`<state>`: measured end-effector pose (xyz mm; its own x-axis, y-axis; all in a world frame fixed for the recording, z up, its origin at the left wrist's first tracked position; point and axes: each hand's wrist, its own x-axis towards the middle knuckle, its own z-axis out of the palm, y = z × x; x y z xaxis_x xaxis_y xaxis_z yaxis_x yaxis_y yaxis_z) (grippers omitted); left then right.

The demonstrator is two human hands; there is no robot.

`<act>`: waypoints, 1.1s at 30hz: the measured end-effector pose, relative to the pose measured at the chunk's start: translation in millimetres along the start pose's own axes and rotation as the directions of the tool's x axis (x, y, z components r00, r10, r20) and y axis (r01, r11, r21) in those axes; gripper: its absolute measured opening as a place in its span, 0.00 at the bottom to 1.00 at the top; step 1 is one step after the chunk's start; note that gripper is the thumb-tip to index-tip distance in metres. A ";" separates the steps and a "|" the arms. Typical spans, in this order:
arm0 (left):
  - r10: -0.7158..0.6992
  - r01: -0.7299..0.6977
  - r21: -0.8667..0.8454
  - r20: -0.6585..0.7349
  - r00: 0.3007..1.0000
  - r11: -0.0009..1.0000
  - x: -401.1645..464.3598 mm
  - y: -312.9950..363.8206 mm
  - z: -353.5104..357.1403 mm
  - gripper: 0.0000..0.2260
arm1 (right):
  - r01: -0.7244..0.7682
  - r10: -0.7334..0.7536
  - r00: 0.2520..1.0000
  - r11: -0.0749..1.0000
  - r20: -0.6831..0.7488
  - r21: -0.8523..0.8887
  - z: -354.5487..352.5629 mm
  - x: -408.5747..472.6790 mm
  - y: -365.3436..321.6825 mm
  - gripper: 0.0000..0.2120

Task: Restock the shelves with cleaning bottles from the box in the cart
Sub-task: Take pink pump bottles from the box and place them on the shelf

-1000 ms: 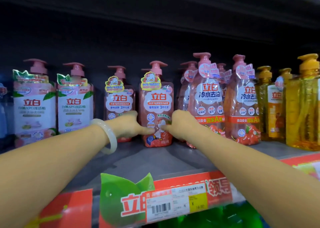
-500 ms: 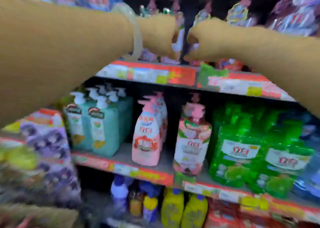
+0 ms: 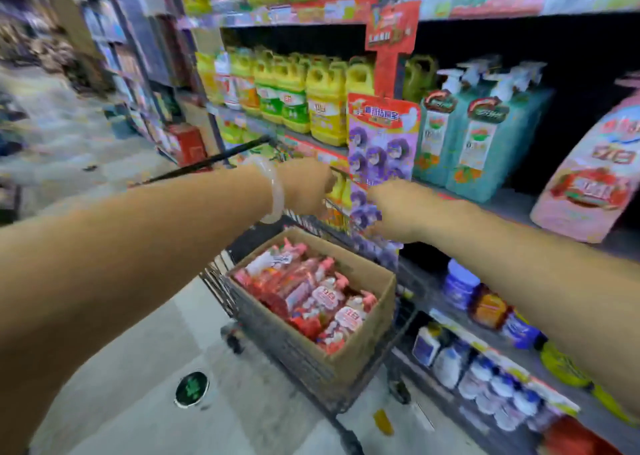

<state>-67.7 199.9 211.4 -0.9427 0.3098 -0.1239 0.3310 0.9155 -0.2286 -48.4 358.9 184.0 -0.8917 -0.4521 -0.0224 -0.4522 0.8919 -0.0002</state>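
— What are the fingers doing?
— Left hand [image 3: 304, 186] and right hand [image 3: 394, 212] both look curled and hold nothing I can make out; too blurred to say more.

— Where are the bottles?
— Below the fingers, in the open brown cardboard box [image 3: 360, 343] inside the dark wire shopping cart [image 3: 239, 302]. The pink pump-top cleaning bottles [image 3: 311, 292] lie flat, long axes roughly parallel, pumps toward the far-right corner.

— Room to move?
— Pale tiled floor [image 3: 138, 368] lies open left of the cart; stocked shelves [image 3: 485, 343] close in just beside its right edge.
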 end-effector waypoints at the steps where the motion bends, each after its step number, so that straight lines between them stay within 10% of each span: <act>1: -0.006 0.008 -0.032 0.039 0.999 0.999 -2.5 -11.7 17.9 0.18 | 0.013 -0.013 1.000 1.000 0.020 -0.001 8.6 8.5 -7.1 0.17; 16: -0.057 0.186 -0.278 0.413 0.909 0.942 92.0 -217.3 294.4 0.18 | -0.317 0.124 0.851 0.897 0.511 0.309 225.8 234.9 -105.8 0.22; 25: 0.078 0.212 -0.484 0.512 0.855 0.849 149.1 -216.5 394.2 0.14 | -0.806 0.417 0.556 0.482 0.719 0.343 341.4 299.8 -121.4 0.44; 33: 0.100 0.219 -0.574 0.471 0.876 0.789 165.8 -203.3 416.4 0.13 | -0.940 0.559 0.342 0.196 0.755 0.281 374.7 316.9 -133.0 0.56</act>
<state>-273.5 -41.7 -164.7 -0.7732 0.2420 -0.5862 0.0304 0.9374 0.3469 -263.2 100.8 -197.7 -0.5426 0.3515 -0.7629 0.7550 0.6021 -0.2596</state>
